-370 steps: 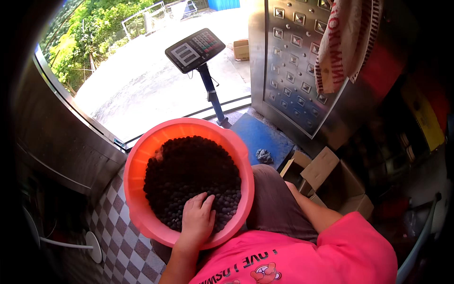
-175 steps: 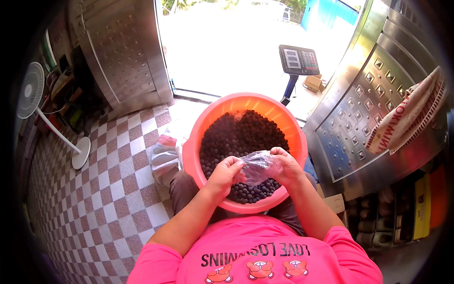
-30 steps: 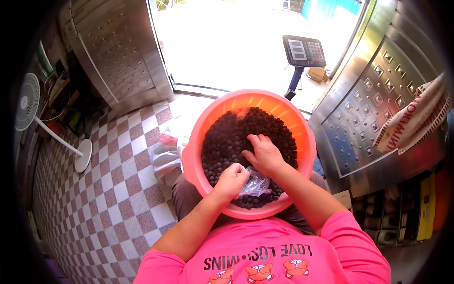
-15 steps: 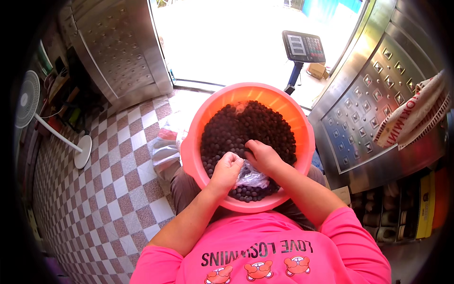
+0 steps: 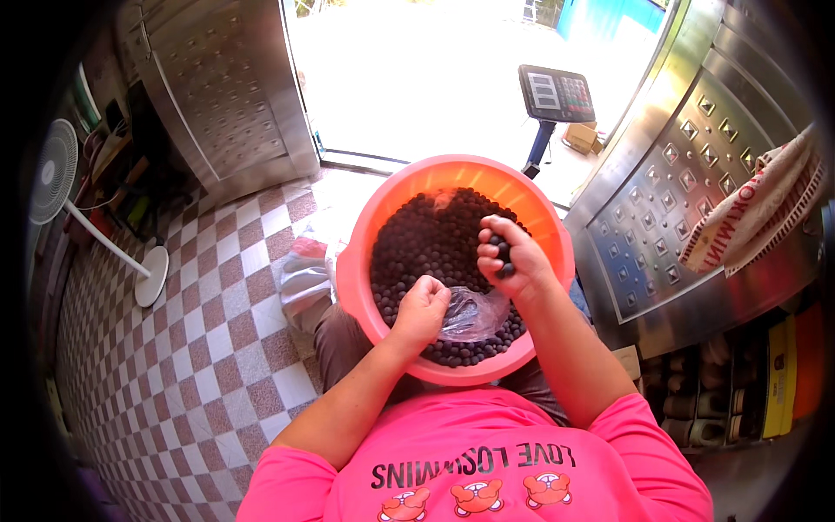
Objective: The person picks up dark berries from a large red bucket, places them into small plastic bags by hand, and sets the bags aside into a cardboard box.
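A pink-orange plastic basin (image 5: 350, 277) rests between my knees, holding a thick layer of small dark round balls (image 5: 409, 239). My left hand (image 5: 421, 311) is closed in a pinch on the edge of a clear plastic bag (image 5: 474, 315), which hangs low over the balls at the basin's near side. What is inside the bag is hard to make out. Above the right part of the basin, my right hand (image 5: 522, 263) is curled around several dark balls (image 5: 502, 249), which show between the fingers and thumb.
A scale display on a post (image 5: 557, 94) stands beyond the basin at the doorway. To the right are a metal door (image 5: 661, 226) with a hanging towel (image 5: 757, 209) and a shoe rack (image 5: 709, 396). A white fan (image 5: 152, 277) stands left on checkered tiles; white bags (image 5: 304, 283) sit beside the basin.
My right hand has risen out of the balls and moved up and right, now with several balls in its grip. The plastic bag has spread out a little; my left hand still pinches it.
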Tool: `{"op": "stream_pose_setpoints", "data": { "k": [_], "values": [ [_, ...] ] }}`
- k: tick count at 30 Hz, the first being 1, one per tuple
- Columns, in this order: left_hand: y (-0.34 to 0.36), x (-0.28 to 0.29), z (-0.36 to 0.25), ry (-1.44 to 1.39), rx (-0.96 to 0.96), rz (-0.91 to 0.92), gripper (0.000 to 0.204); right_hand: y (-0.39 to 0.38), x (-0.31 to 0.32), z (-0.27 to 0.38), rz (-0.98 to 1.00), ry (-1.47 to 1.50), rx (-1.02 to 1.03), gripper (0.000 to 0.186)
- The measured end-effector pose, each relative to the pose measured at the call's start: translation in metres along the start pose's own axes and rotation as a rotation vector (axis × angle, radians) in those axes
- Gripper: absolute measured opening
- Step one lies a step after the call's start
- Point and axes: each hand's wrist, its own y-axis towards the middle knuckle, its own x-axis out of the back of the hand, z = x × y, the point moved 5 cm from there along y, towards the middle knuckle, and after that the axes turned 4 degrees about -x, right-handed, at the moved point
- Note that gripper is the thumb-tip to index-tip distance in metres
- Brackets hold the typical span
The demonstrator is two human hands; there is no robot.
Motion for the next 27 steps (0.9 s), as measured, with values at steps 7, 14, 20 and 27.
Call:
{"op": "stream_pose_setpoints", "data": {
  "k": [7, 14, 20, 27],
  "values": [
    [-0.002, -0.001, -0.002, 0.049, -0.005, -0.013, 0.013, 0.004, 0.016, -0.005, 0.022, 0.237, -0.162, 0.012],
    [-0.002, 0.0, -0.003, -0.048, 0.134, -0.025, 0.012, -0.005, 0.016, -0.066, -0.103, 0.246, -0.074, 0.014],
    [0.002, 0.004, 0.001, -0.218, 0.212, -0.04, 0.013, -0.008, 0.018, -0.074, -0.038, 0.024, 0.122, 0.01],
    [0.0, 0.005, 0.0, -0.217, 0.197, -0.072, 0.012, -0.017, 0.015, -0.08, 0.048, -0.254, 0.286, 0.005]
  ]
}}
